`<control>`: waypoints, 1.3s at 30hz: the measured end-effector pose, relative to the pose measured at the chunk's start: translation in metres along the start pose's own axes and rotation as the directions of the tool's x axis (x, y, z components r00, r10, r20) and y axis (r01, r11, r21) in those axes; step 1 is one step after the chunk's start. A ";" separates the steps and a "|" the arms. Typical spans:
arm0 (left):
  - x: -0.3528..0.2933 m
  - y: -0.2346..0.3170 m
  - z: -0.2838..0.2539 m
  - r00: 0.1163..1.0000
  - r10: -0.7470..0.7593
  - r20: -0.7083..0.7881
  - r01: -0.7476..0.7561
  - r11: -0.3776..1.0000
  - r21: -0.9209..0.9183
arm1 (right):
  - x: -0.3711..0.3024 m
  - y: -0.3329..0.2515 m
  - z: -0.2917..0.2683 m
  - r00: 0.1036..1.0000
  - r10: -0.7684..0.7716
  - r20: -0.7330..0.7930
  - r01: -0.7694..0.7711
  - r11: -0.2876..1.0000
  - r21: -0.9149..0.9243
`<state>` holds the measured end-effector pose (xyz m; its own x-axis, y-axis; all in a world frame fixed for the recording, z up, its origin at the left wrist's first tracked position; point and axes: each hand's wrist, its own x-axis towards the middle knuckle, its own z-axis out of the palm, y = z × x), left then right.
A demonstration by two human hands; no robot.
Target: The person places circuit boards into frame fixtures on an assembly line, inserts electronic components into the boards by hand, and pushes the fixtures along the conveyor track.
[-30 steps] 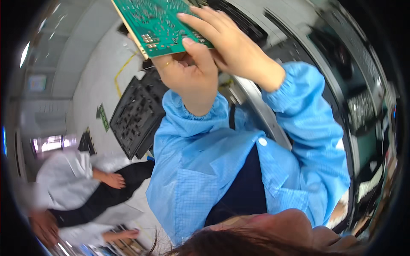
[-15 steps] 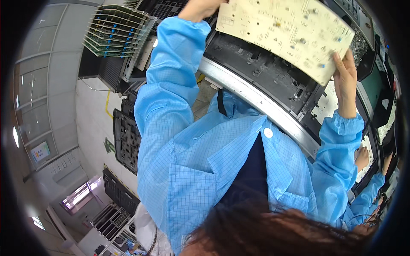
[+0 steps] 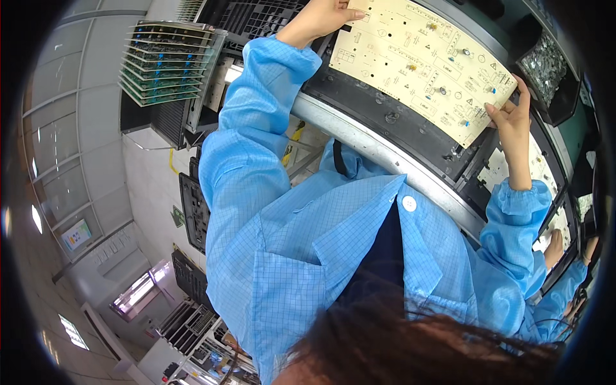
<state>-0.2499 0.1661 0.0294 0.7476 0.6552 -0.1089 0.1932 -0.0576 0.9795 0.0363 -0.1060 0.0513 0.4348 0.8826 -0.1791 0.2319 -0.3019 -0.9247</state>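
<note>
A cream circuit board with several small components, some blue and some yellow, spans the space between my two hands. My left hand pinches its upper left corner, thumb on top. At the right end, my right hand grips the edge between thumb and fingers. Below the board lies a black carrier tray with fittings on its surface. The board covers most of this tray, and I cannot tell whether the two touch.
A metal rail runs along the near side. On the left stands a rack of upright circuit boards. A black bin of small parts sits at the far right. Another board and a co-worker's hand are farther right.
The board has come down and nearer over the black tray, and its blur is gone. Both hands keep hold of it. The whole view has shifted slightly.
</note>
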 end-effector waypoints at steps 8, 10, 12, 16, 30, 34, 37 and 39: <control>-0.004 0.013 0.004 0.965 0.258 0.045 -0.183 0.540 0.822 | 0.010 0.031 -0.016 0.922 -0.388 0.014 0.275 0.628 -0.728; 0.003 0.012 0.005 0.969 0.228 0.095 -0.194 0.466 0.863 | 0.010 0.036 -0.018 0.955 -0.296 0.014 0.212 0.647 -0.732; 0.000 0.009 0.003 0.973 0.208 0.102 -0.191 0.474 0.860 | 0.008 0.038 -0.015 0.940 -0.339 0.028 0.250 0.635 -0.731; -0.005 -0.015 0.025 0.704 0.696 0.142 -0.605 0.483 0.633 | -0.011 0.023 -0.014 0.890 -0.452 -0.054 0.277 0.632 -0.724; -0.120 0.009 0.105 0.902 0.287 0.323 -0.429 0.501 0.752 | -0.071 0.013 -0.002 0.939 -0.335 0.071 0.303 0.716 -0.629; -0.115 -0.002 0.113 0.891 0.358 0.280 -0.429 0.458 0.778 | -0.075 0.024 0.019 0.916 -0.385 -0.113 0.211 0.701 -0.681; -0.117 -0.001 0.115 0.874 0.421 0.242 -0.434 0.452 0.779 | -0.076 0.026 0.027 0.890 -0.419 -0.180 0.192 0.701 -0.686; -0.113 -0.007 0.116 0.865 0.431 0.258 -0.450 0.436 0.780 | -0.076 0.028 0.026 0.893 -0.413 -0.180 0.207 0.730 -0.651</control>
<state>-0.2619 0.0056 0.0155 0.8937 0.3474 0.2840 0.2434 -0.9071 0.3435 -0.0129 -0.1719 0.0299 0.4487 0.8478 0.2828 0.8260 -0.2725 -0.4935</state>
